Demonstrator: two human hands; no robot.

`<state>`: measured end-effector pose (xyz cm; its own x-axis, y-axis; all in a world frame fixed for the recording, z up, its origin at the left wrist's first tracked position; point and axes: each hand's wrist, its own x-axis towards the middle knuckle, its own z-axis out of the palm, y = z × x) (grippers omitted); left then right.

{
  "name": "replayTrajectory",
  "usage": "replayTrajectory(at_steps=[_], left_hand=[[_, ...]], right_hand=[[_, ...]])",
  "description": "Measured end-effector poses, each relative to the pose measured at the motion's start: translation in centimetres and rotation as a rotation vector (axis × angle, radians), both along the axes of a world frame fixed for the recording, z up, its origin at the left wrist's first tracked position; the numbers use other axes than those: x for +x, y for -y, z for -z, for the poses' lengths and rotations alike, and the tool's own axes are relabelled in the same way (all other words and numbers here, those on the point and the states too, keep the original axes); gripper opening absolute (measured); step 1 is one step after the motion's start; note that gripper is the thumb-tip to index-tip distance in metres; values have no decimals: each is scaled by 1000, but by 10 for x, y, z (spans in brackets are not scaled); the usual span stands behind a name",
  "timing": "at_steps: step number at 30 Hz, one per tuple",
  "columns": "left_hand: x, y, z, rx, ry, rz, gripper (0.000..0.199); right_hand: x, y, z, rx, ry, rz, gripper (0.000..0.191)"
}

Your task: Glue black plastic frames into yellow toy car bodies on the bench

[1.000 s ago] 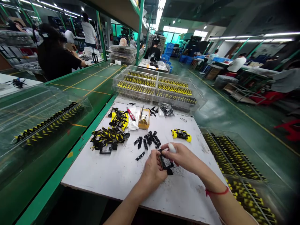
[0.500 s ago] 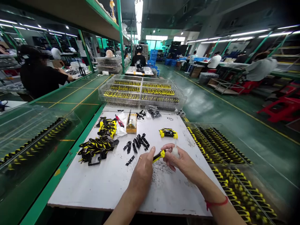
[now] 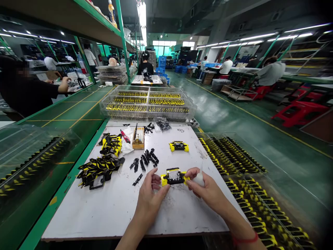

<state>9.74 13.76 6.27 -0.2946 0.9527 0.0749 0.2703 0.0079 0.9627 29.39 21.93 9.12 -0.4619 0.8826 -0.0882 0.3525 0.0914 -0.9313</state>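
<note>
Between my hands is a black and yellow plastic frame part point(image 3: 174, 176), held just over the board with its open middle facing me. The thumb and fingers of my left hand point(image 3: 151, 194) close on its yellow left end. In my right hand point(image 3: 208, 187) is a small white squeeze bottle point(image 3: 199, 179), its thin nozzle pointing up. That hand's fingertips also touch the part's right end. Farther back on the board lies a similar black and yellow part point(image 3: 179, 146). To the left of my hands are several small black plastic pieces point(image 3: 145, 159).
A heap of black and yellow parts point(image 3: 100, 170) covers the left of the white board point(image 3: 104, 215). Behind it are a red-handled cutter point(image 3: 125, 136) and a small wooden box point(image 3: 138, 139). Clear trays of parts stand behind point(image 3: 148, 104) and right point(image 3: 249, 198). A co-worker point(image 3: 26, 86) sits left.
The part has turned from edge-on to face me, and my left hand has shifted to its left end. The bottle stays in my right hand. My view has swung slightly right.
</note>
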Motion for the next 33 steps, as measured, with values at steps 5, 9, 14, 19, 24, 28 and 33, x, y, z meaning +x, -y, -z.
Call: replayTrajectory(at_steps=[5,9,14,19,24,28,33], left_hand=[[6,-2,-6,-112,132,40,27],[15,-5,-5,-122,63,30,24],[26,-9,8,-21,-59,25,20],[36,-20,15,82,-153,29,22],[41,-52,13,119,-171,49,22],[42,-91,11,84,-78,23,35],[39,-130,14,139,-22,22,43]], right_hand=[[4,7,9,198,147,70,20],[3,10,12,221,178,138,38],[1,11,15,178,182,224,25],[5,7,18,183,235,280,28],[10,-22,23,199,233,318,29],[11,-65,31,224,227,371,38],[6,-107,35,290,271,392,37]])
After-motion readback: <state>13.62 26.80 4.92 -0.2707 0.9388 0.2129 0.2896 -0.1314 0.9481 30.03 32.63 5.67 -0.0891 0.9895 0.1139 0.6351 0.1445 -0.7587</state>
